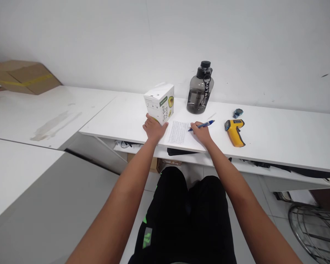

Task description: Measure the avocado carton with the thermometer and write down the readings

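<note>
A white carton [160, 102] printed "Super Meal" with avocado pictures stands upright on the white table. My left hand [154, 129] grips its lower front, fingers on the left side and thumb toward the right. Just right of it lies a sheet of paper [178, 132] covered with lines of small writing. In my right hand [200, 133] is a blue pen [205, 125], its tip over the right part of the sheet. Behind the paper a large grey water bottle [197, 93] with a black cap and strap stands upright.
Right of my right hand lie a yellow and black infrared thermometer [234, 132] and a small blue object [238, 113]. A cardboard box [24, 79] sits far left. Below the tabletop runs a shelf [198, 158] with dark items. A metal wire rack [316, 227] stands lower right.
</note>
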Motion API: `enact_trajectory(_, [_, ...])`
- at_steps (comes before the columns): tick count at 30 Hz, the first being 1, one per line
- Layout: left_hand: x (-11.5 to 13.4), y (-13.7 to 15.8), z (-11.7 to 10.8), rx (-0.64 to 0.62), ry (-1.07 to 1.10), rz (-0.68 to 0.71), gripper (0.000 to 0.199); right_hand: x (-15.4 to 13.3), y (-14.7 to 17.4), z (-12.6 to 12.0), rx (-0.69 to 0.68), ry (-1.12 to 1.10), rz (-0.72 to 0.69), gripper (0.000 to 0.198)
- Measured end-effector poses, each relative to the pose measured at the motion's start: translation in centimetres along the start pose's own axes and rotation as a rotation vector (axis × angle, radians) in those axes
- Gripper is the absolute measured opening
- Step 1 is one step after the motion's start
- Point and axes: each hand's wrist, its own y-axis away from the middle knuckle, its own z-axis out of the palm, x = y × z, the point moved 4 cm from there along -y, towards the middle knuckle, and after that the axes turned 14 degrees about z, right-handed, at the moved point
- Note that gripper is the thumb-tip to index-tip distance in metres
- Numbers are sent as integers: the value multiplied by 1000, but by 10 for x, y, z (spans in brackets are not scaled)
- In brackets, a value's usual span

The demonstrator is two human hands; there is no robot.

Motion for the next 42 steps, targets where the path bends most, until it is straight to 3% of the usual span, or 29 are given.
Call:
enact_trajectory(28, [3,0,-2,-11,12,-12,112,-1,1,1,-23,15,-13,36])
enact_trajectory(37, [0,-1,0,-11,15,-5,113,2,2,1,15,-26,-36,50])
enact_trajectory(42, [-2,-3,2,7,26,-3,115,4,2,-1,140,75,-189,48])
